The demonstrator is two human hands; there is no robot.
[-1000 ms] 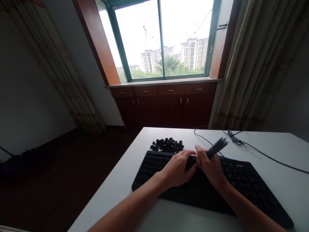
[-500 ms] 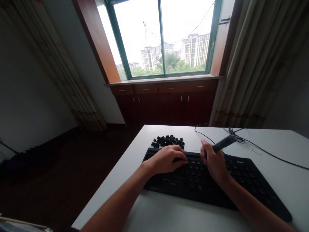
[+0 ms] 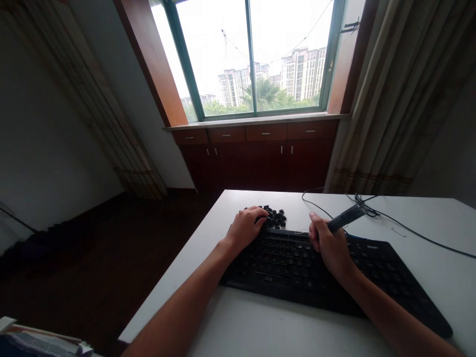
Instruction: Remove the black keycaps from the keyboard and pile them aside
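Note:
On the white table [image 3: 238, 317] lies a black keyboard [image 3: 297, 290], set at a slant. Part of its surface shows bare square key sockets with the keycaps off. Behind its left end sits a loose pile of black keycaps [image 3: 277, 218]. Over that pile my left hand [image 3: 245, 225] is curled with thumb and fingers nearly together; whatever they pinch blends into the dark pieces. My right hand [image 3: 330, 245] is closed around a dark handle-shaped tool [image 3: 347, 218], just above the keyboard's middle. The tool's far end points up and right; its working end is hidden by the hand.
A black cable [image 3: 420, 234] loops and bunches behind the keyboard, running off to the right. A small bent wire [image 3: 398, 232] lies near it. Beyond the table stand a low dark-red cabinet [image 3: 256, 163] and a window. A ridged dark item [image 3: 40, 344] shows at lower left.
My left hand has moved from the keyboard's upper middle to the keycap pile, back and left. My right hand keeps its grip on the tool in nearly the same place.

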